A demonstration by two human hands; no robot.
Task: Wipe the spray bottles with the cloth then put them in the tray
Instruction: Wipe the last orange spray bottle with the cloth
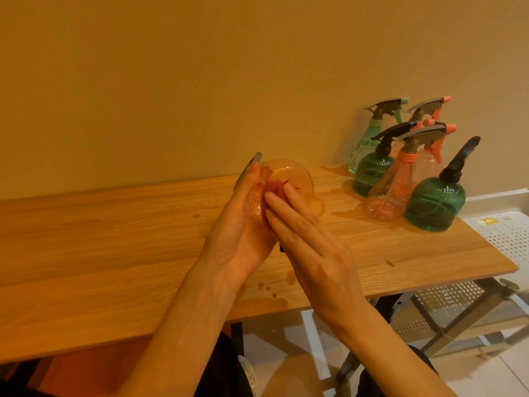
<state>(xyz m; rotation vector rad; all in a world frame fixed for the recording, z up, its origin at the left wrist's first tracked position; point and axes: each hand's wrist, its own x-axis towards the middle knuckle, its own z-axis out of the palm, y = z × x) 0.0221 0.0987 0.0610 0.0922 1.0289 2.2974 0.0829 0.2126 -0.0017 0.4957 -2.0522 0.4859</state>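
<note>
Wooden table (114,247) ran along the wall, with a white tray (506,233) just off its right end. I saw five spray bottles (406,167) standing clustered at the table's far right. My left hand (237,239) gripped an orange bottle (289,179), tipped on its side above the table. My right hand (309,247), fingers straight, pressed a red cloth (273,190) against it.
</note>
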